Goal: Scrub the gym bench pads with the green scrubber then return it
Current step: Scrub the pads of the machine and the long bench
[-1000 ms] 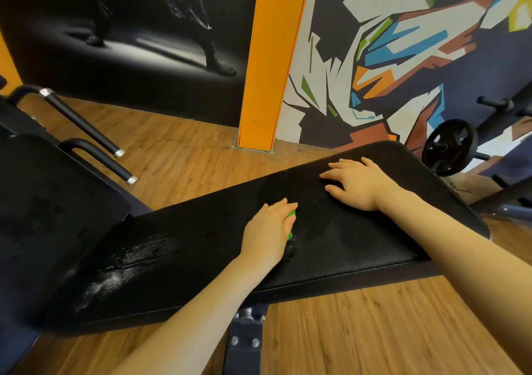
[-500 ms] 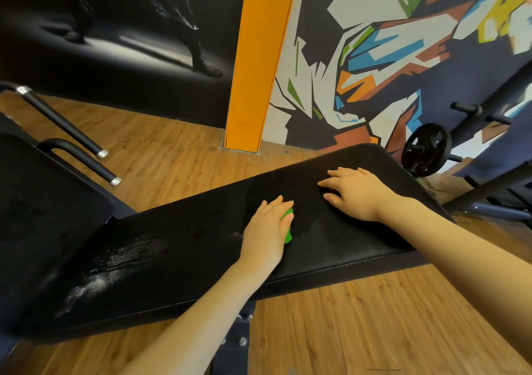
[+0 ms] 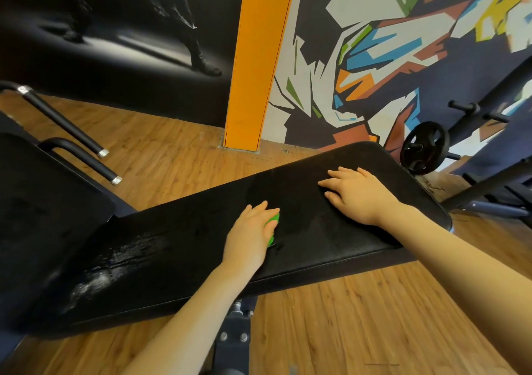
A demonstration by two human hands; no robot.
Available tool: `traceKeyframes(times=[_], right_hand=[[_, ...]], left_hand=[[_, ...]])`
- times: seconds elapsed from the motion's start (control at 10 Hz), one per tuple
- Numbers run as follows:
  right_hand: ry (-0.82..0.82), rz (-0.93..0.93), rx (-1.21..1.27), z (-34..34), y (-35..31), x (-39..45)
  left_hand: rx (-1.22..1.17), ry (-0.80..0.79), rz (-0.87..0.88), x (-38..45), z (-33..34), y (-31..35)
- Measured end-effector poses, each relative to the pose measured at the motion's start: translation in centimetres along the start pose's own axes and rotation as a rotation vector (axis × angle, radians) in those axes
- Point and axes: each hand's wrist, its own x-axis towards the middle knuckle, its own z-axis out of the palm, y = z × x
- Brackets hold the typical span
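Note:
A long black bench pad [image 3: 178, 248] runs across the middle of the view, with a wet, soapy patch toward its left end. My left hand [image 3: 250, 235] grips the green scrubber [image 3: 272, 229] and presses it onto the middle of the pad; only a green sliver shows past my fingers. My right hand [image 3: 357, 193] lies flat, palm down, on the pad's far right part, fingers spread. A second black pad [image 3: 37, 210] sits tilted at the left.
Two black padded bars with metal end caps [image 3: 83, 161] stick out at the left. An orange pillar [image 3: 253, 66] and a painted wall stand behind. A weight plate [image 3: 424, 147] on a rack is at the right. The bench's metal frame [image 3: 234, 337] is below, on wood floor.
My left hand has slid the scrubber a little along the middle of the pad. My right hand stays flat on the right end. The view has shifted slightly.

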Motion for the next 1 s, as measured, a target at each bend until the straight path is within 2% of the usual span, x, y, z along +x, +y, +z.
traceKeyframes(times=[0.2, 0.3, 0.5, 0.6, 1.0], right_hand=[[0.002, 0.001, 0.005, 0.1, 0.0, 0.0], [0.005, 0.002, 0.004, 0.1, 0.0, 0.0], [0.017, 0.007, -0.008, 0.2, 0.0, 0.1], [0.023, 0.01, -0.005, 0.3, 0.0, 0.1], [0.019, 0.001, 0.004, 0.2, 0.1, 0.0]], left_hand=[[-0.027, 0.041, -0.128, -1.0, -1.1, -3.0], [-0.101, 0.063, -0.085, -0.7, -0.5, -1.1], [-0.022, 0.012, 0.086, 0.0, 1.6, 5.3], [-0.006, 0.01, 0.095, 0.2, 1.9, 6.2], [0.02, 0.002, 0.108, -0.7, 1.2, 2.7]])
